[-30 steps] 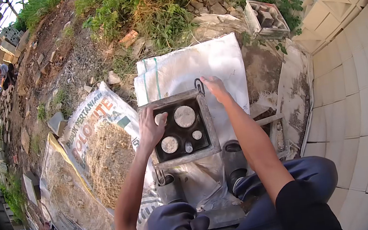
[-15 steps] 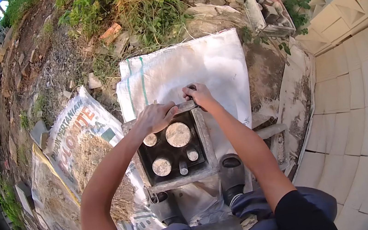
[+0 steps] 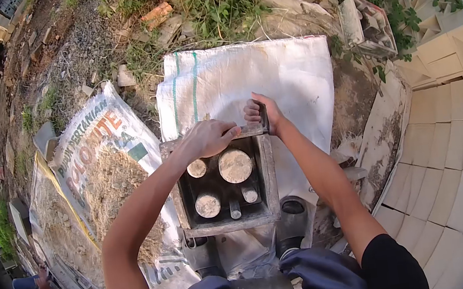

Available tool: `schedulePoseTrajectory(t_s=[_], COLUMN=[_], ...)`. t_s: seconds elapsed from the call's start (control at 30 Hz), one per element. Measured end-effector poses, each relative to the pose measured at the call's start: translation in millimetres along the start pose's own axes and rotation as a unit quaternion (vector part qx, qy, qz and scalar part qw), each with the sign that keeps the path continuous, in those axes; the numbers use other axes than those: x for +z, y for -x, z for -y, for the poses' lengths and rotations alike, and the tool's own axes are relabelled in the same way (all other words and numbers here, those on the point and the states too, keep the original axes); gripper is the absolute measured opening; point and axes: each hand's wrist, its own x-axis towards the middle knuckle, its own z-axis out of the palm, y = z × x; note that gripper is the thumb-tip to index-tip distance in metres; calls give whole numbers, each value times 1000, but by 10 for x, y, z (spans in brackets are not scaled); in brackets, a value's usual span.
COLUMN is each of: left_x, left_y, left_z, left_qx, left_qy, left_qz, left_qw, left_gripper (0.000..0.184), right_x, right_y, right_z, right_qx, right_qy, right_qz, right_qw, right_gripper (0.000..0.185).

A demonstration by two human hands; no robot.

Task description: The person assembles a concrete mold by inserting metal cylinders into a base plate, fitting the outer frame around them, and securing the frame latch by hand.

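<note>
Your right hand (image 3: 264, 112) is curled tight around the dark handle (image 3: 264, 119) at the far right corner of the box (image 3: 270, 174). Your left hand (image 3: 210, 138) lies on its far side; I can't tell if it grips. The box is by your boots (image 3: 291, 223).

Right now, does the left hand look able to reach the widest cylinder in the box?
Probably yes: the left hand lies over the far edge of the box, close to the widest cylinder, whose top is uncovered. It would need to leave the edge.
</note>
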Motion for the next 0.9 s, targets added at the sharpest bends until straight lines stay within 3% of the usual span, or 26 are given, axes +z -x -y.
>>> schedulePoseTrajectory(t_s=[0.03, 0.1, 0.17, 0.23, 0.3, 0.37, 0.4, 0.43, 0.5, 0.53, 0.57, 0.6, 0.67, 0.7, 0.77, 0.8, 0.83, 0.9], left_x=[13, 30, 43, 19, -13, -77, -95, -106, -148, -149, -127, -62, 128, 196, 320, 323, 322, 316], left_y=[-2, -6, 3, -1, 2, 53, 104, 160, 355, 479, 590, 691, 819, 826, 843, 825, 836, 845], left_z=[14, -1, -32, -60, -40, -18, 59, 136, 258, 312, 372, 451, 627, 700, 789, 717, 715, 749], left_qx=[2, 8, -15, -15, -13, -23, -5, 14, -13, -10, -6, -6, -106, -107, -145, -168, -171, -224], left_qy=[6, 0, -9, -10, 25, 66, 81, 97, 89, 19, -50, -47, 131, 135, 478, 554, 554, 559], left_qz=[-9, -11, -29, -18, -13, -21, -53, -83, -97, -173, -246, -246, -317, -315, -295, -294, -294, -284], left_qw=[1000, 1000, 999, 1000, 1000, 997, 995, 992, 991, 985, 968, 968, 933, 933, 815, 761, 760, 746], left_gripper=[43, 42, 41, 39, 36, 32, 31, 29, 28, 29, 30, 30, 33, 33, 39, 40, 40, 40], right_x=[-1, 3, 69, 110, -10, 93, -69, -394, -489, -245, -28, 93, 218, 188, 154, 220, 83, -213], right_y=[-25, -67, -135, -155, -175, -199, -312, -502, -493, -294, -99, 65, 299, 262, 86, 37, -67, -211], right_z=[1, 54, 3, -48, -80, -98, -117, -146, -111, -10, 74, 123, 161, 110, -13, -1, 62, 173], right_qx=[0, 22, -5, -89, -81, -140, -138, -183, -221, -150, -70, -69, -63, -61, -99, -88, -85, 60], right_qy=[-7, 59, 67, 135, 74, 299, 298, 459, 606, 430, 228, 229, 147, 147, 66, 52, 52, 42], right_qz=[-3, -115, -148, -278, -235, -330, -330, -332, -321, -280, -224, -226, -123, -126, -114, -133, -134, 87], right_qw=[1000, 991, 987, 947, 966, 884, 885, 803, 693, 845, 945, 944, 979, 979, 986, 986, 986, 994], right_gripper=[42, 38, 35, 33, 30, 29, 29, 29, 29, 33, 36, 36, 43, 43, 48, 46, 46, 36])
